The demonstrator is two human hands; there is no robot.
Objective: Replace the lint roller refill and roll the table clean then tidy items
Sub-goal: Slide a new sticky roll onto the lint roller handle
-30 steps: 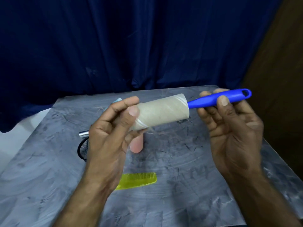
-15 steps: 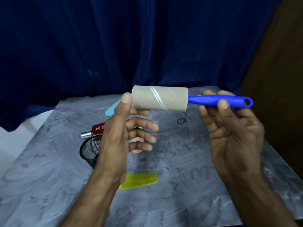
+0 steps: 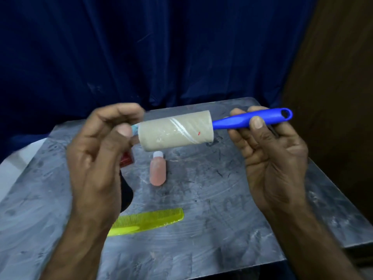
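The lint roller is held level above the grey table (image 3: 222,229). Its beige, worn-looking roll (image 3: 175,132) carries a clear diagonal strip and a tiny red speck. My right hand (image 3: 274,158) grips the blue handle (image 3: 252,119) between thumb and fingers. My left hand (image 3: 101,158) is blurred, with its fingers curled at the roll's left end and the thumb tip just short of it. Whether it grips the roll cannot be made out. A bit of light blue (image 3: 134,128) shows between the thumb and the roll.
A small pink bottle (image 3: 157,170) with a white cap lies on the table under the roll. A yellow-green comb (image 3: 149,221) lies nearer me. A red item (image 3: 127,159) and something dark (image 3: 126,190) peek out behind my left hand. A dark blue curtain hangs behind.
My left hand let go of the roll, opened with the thumb at its end, and has now curled at that end again. The roller tilted slightly, and the pink bottle came into view.
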